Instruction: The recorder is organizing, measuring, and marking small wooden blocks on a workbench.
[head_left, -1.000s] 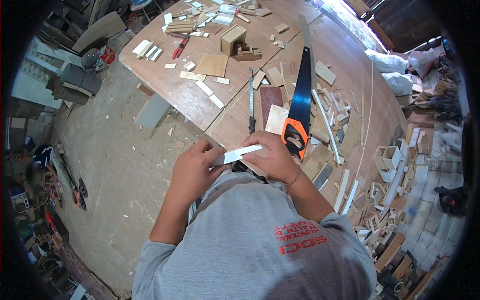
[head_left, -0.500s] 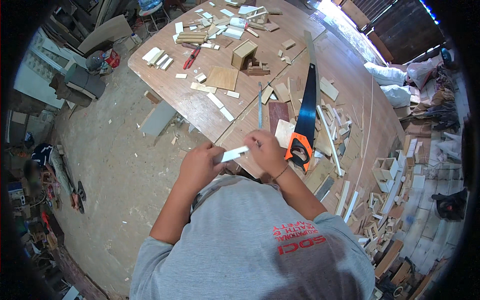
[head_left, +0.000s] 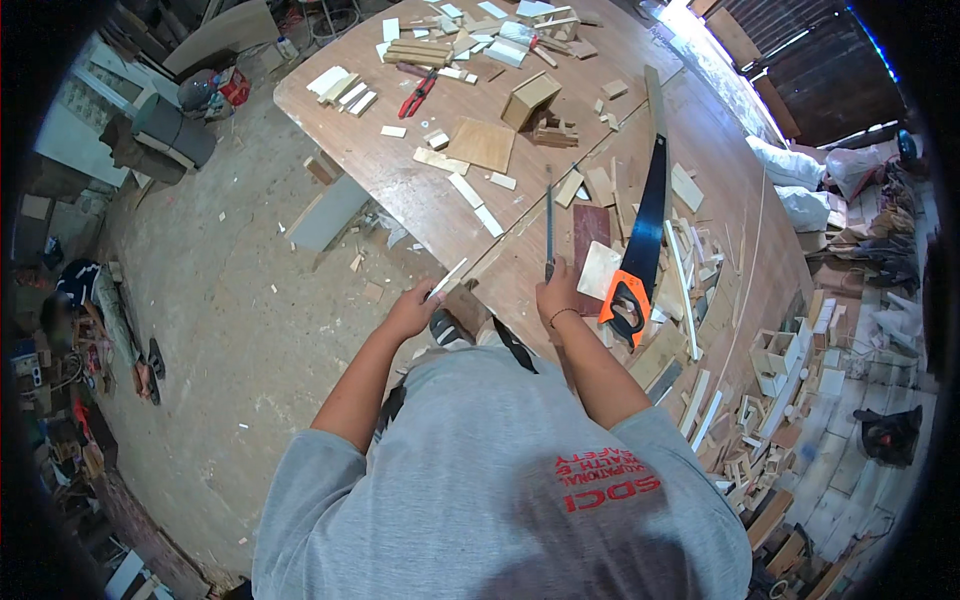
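A small white-faced wood strip (head_left: pixel 451 277) is pinched in my left hand (head_left: pixel 409 311), held off the table's near edge. My right hand (head_left: pixel 558 290) is closed round the near end of a narrow, dark grey metal blade-like tool (head_left: pixel 549 222) on the table. Whether it is a file or a saw blade I cannot tell. To the right of that hand lies a handsaw (head_left: pixel 640 240) with an orange and black handle. A pale square of wood (head_left: pixel 598 270) and a reddish-brown board (head_left: pixel 591 228) lie between them.
The wooden table (head_left: pixel 360 165) carries several wood offcuts, red-handled pliers (head_left: pixel 418 93), a small wooden box (head_left: pixel 529 98) and a thin plywood square (head_left: pixel 482 144). More scraps crowd its right side. A grey board (head_left: pixel 330 212) juts out at the left. A person (head_left: pixel 100 300) is at far left.
My hands have moved apart. The right let go of the white strip and took hold of the metal tool. The left moved slightly left, keeping the strip. The view has shifted a little.
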